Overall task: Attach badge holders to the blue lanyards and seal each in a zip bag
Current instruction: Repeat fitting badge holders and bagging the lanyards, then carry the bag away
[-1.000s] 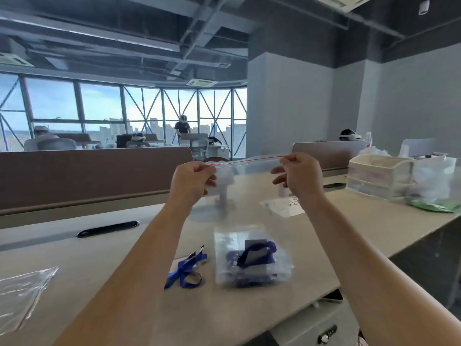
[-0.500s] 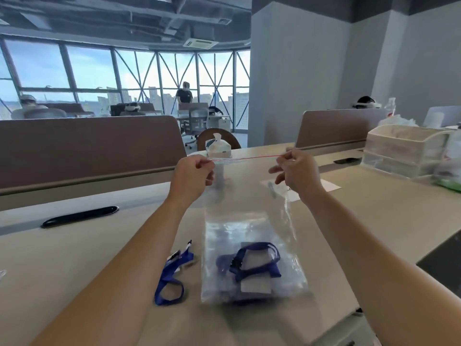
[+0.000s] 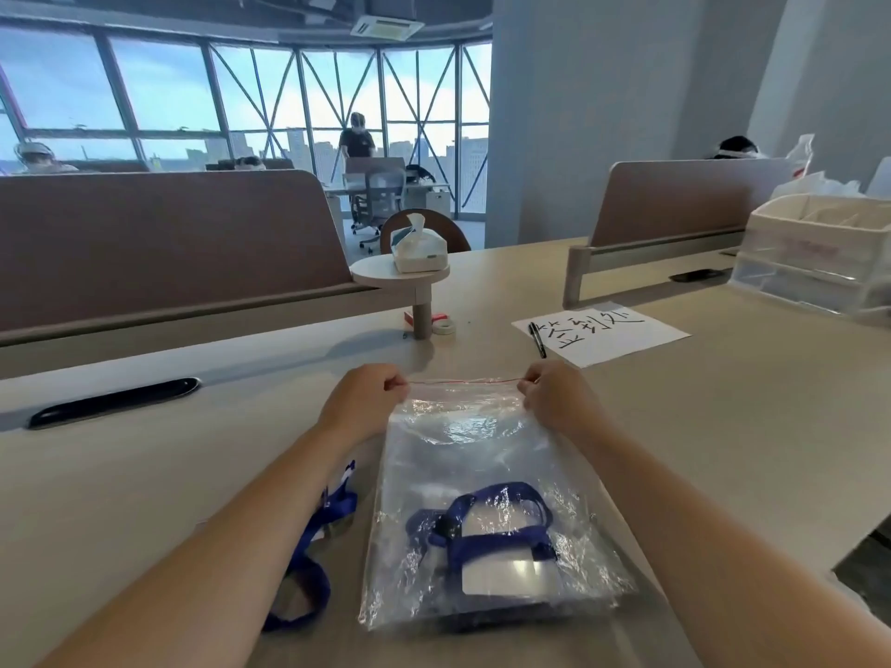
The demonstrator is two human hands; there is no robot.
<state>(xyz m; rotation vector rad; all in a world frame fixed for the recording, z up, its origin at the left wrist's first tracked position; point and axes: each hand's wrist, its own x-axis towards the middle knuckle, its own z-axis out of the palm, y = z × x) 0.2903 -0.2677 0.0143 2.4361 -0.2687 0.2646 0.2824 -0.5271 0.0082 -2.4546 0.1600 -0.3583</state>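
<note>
On the long tan desk (image 3: 675,450) lies a clear zip bag (image 3: 482,450), flat, with its red-lined top edge pointing away from the person. The left hand (image 3: 359,400) pinches the left corner of that top edge. The right hand (image 3: 554,397) pinches the right corner. The two hands are apart, with the bag's top stretched tight between them.

Inside the bag, near its bottom end, sits a blue lanyard (image 3: 492,518) wrapped around a badge holder (image 3: 506,571). Just to the left of the bag, a second blue lanyard (image 3: 313,556) lies loose on the desk, partly hidden under the left arm.

Farther back stands a small round shelf on a post (image 3: 400,277) with a tissue box (image 3: 417,248) on it. To the right is a white paper with black writing (image 3: 602,332), and a black pen (image 3: 537,337) lies at its left edge. A clear plastic organizer (image 3: 815,253) sits at the far right.
</note>
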